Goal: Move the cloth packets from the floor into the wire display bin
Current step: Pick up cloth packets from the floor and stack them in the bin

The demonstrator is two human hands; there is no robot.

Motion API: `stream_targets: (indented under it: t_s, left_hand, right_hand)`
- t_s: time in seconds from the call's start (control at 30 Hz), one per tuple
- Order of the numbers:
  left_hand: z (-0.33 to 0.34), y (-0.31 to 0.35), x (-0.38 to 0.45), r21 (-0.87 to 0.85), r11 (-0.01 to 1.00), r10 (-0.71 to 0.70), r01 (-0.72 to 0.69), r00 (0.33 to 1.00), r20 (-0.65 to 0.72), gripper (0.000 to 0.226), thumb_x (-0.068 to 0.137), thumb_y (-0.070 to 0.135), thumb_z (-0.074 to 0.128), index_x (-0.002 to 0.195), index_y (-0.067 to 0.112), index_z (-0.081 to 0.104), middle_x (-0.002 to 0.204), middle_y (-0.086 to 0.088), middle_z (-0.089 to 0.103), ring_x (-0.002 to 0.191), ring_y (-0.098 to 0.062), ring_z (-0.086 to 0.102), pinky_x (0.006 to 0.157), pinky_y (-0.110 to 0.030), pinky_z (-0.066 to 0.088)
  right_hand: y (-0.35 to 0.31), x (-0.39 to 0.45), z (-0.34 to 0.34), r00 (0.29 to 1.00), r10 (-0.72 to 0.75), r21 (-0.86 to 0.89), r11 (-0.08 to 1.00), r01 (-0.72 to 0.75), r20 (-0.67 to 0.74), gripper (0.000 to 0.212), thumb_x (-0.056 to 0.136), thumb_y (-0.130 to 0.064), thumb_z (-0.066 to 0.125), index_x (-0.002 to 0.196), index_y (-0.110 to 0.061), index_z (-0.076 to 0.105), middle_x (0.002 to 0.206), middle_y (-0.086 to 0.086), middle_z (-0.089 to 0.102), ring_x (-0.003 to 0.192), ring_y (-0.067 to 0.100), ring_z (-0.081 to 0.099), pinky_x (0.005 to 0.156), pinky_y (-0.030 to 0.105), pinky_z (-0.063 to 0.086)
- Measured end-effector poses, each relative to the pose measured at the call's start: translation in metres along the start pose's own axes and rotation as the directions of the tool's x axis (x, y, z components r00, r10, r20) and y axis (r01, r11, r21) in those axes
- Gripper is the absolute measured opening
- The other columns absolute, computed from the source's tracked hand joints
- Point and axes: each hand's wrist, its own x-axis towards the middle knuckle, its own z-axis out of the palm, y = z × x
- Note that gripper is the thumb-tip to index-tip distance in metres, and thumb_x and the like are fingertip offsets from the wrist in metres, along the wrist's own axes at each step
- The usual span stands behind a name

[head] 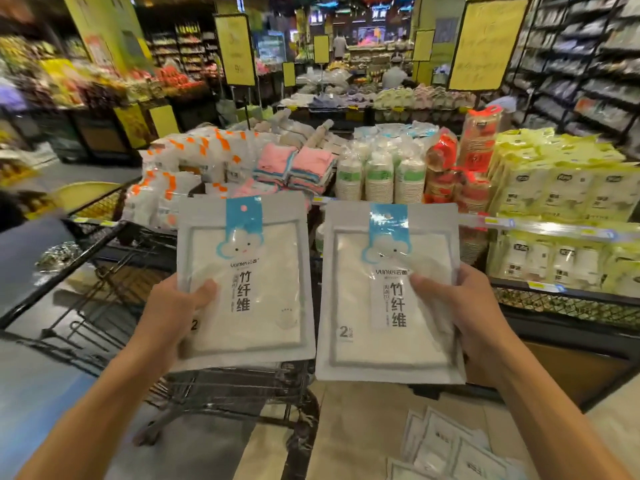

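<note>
Two flat, glossy plastic cloth packets are held upright, side by side, above the floor. The left packet [247, 278] is gripped by the left hand [169, 313], thumb curled over its front; the right packet [389, 292] by the right hand [474, 306] in the same way. More packets [453, 448] lie on the tiled floor — below right. Behind stands the black wire display bin [114, 271], then stacked paper cups [379, 174].
</note>
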Motion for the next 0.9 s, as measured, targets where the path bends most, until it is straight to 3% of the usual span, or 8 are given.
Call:
stream_targets:
  t_s: [0.07, 0.17, 0.27, 0.4, 0.53, 0.67, 0.77, 0.9]
  left_hand:
    - [-0.023, -0.007, -0.001, 0.009, 1.0, -0.026, 0.026, 0.999, -0.028, 0.012, 0.099, 0.014, 0.061, 0.111, 0.011, 0.066, 0.101, -0.01, 0.076, 0.092, -0.031, 0.071, 0.071, -0.04, 0.055]
    - [-0.058, -0.023, 0.0, -0.026, 0.995, -0.094, 0.093, 0.994, -0.056, 0.015, 0.098, 0.015, 0.065, 0.11, 0.009, 0.067, 0.1, -0.013, 0.078, 0.091, -0.034, 0.074, 0.08, -0.05, 0.059]
    - [-0.098, -0.037, 0.004, -0.064, 0.992, -0.117, 0.112, 0.989, -0.086, 0.016, 0.097, 0.012, 0.065, 0.112, 0.005, 0.067, 0.097, -0.013, 0.079, 0.09, -0.034, 0.074, 0.073, -0.043, 0.058]
    - [-0.157, -0.052, 0.015, -0.079, 0.989, -0.129, 0.122, 0.987, -0.092, 0.015, 0.096, 0.008, 0.066, 0.108, 0.001, 0.068, 0.089, -0.011, 0.08, 0.086, -0.033, 0.075, 0.074, -0.043, 0.058]
    - [-0.217, -0.069, 0.039, -0.065, 0.987, -0.155, 0.149, 0.984, -0.085, 0.013, 0.097, 0.011, 0.066, 0.098, -0.001, 0.071, 0.084, -0.013, 0.079, 0.073, -0.027, 0.077, 0.065, -0.036, 0.057]
    - [-0.266, -0.086, 0.068, -0.057, 0.988, -0.148, 0.144, 0.987, -0.067, 0.014, 0.095, 0.009, 0.068, 0.101, -0.002, 0.073, 0.091, -0.017, 0.079, 0.08, -0.033, 0.076, 0.073, -0.04, 0.058]
    - [-0.289, -0.095, 0.086, -0.095, 0.983, -0.162, 0.158, 0.986, -0.035, 0.012, 0.094, 0.006, 0.067, 0.102, -0.001, 0.073, 0.092, -0.016, 0.079, 0.087, -0.035, 0.076, 0.077, -0.043, 0.058]
    - [-0.301, -0.105, 0.11, -0.085, 0.983, -0.163, 0.164, 0.986, 0.021, 0.011, 0.095, 0.012, 0.066, 0.102, 0.005, 0.073, 0.092, -0.009, 0.08, 0.085, -0.028, 0.078, 0.074, -0.04, 0.057]
  right_hand:
    - [0.003, -0.007, 0.016, 1.0, 0.012, 0.013, 1.0, -0.012, 0.023, 0.024, 0.091, -0.005, 0.074, 0.114, -0.005, 0.07, 0.1, 0.014, 0.08, 0.089, 0.034, 0.079, 0.08, 0.047, 0.063]
    - [0.006, -0.012, 0.044, 0.998, 0.027, 0.006, 1.0, -0.027, 0.049, 0.024, 0.091, -0.004, 0.073, 0.115, -0.003, 0.07, 0.099, 0.015, 0.08, 0.089, 0.036, 0.079, 0.078, 0.046, 0.063]
    - [0.01, -0.015, 0.08, 0.997, 0.034, -0.011, 0.999, -0.034, 0.066, 0.025, 0.091, -0.006, 0.074, 0.116, -0.006, 0.071, 0.1, 0.015, 0.08, 0.09, 0.037, 0.078, 0.086, 0.053, 0.06]
    - [0.017, -0.021, 0.138, 0.997, 0.024, -0.053, 0.998, -0.02, 0.074, 0.02, 0.091, -0.007, 0.074, 0.111, -0.007, 0.072, 0.098, 0.014, 0.08, 0.089, 0.036, 0.078, 0.089, 0.057, 0.059]
    - [0.029, -0.026, 0.199, 0.998, 0.018, -0.099, 0.995, -0.013, 0.052, 0.022, 0.089, -0.01, 0.077, 0.11, -0.006, 0.072, 0.098, 0.015, 0.08, 0.092, 0.04, 0.076, 0.091, 0.062, 0.058]
    - [0.042, -0.029, 0.253, 0.999, 0.027, -0.116, 0.993, -0.022, 0.045, 0.017, 0.091, -0.009, 0.075, 0.108, -0.005, 0.072, 0.1, 0.026, 0.076, 0.093, 0.05, 0.072, 0.09, 0.067, 0.056]
    - [0.05, -0.028, 0.283, 0.999, 0.038, -0.144, 0.989, -0.033, 0.032, 0.015, 0.091, -0.008, 0.074, 0.105, -0.004, 0.071, 0.099, 0.032, 0.072, 0.085, 0.047, 0.071, 0.083, 0.059, 0.058]
    - [0.055, -0.021, 0.308, 0.998, 0.054, -0.146, 0.988, -0.05, 0.023, 0.017, 0.09, -0.007, 0.074, 0.107, -0.009, 0.07, 0.093, 0.012, 0.079, 0.084, 0.029, 0.077, 0.074, 0.045, 0.061]
